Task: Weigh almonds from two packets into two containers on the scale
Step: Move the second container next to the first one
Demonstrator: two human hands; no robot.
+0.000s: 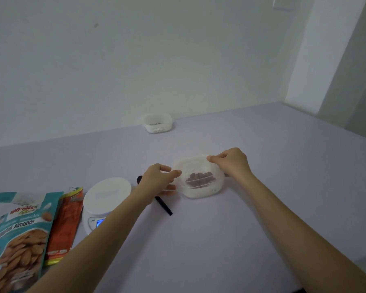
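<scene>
A white plastic container (199,188) with brown almonds (200,177) inside sits on the table right of the scale, under a clear lid. My left hand (160,179) pinches its left rim. My right hand (232,162) grips its far right corner. The white digital scale (106,199) has a lit blue display and a bare platform. A second white container (157,122) with a few almonds stands far back by the wall. A teal almond packet (19,235) and an orange packet (65,225) lie at the left.
A black spoon (164,205) lies on the table between the scale and the near container, partly under my left hand. The lilac table (251,229) ends at the wall behind and at an edge on the right.
</scene>
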